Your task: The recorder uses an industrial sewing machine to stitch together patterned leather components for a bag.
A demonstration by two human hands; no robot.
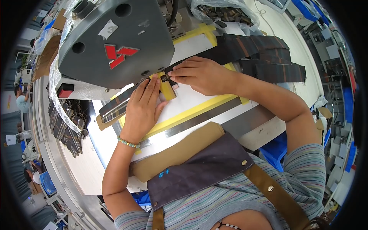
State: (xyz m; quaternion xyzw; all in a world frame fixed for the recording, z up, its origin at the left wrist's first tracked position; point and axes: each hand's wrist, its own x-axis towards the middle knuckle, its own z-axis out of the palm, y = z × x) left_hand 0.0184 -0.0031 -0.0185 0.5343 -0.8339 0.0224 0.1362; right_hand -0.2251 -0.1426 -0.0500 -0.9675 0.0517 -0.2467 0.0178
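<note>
Under the head of a large grey sewing machine [126, 42], both my hands work at a dark fabric strip [207, 53]. My left hand [142, 105] lies on its left part with fingers stretched out flat, fingertips beside a yellow guide piece [167, 91]. A small dark label [165, 78] sits at the top of that piece. My right hand [203, 74] has its fingers pressed together on the strip just right of the label. Plaid fabric ends [276, 71] trail off to the right. The needle area is hidden by the machine head.
The white work plate [188, 109] is edged with yellow tape. A rolled tan cloth [180, 149] lies along the near edge. Plaid pieces [69, 126] are heaped at the left, and a clear plastic bag [226, 13] of plaid pieces stands at the back.
</note>
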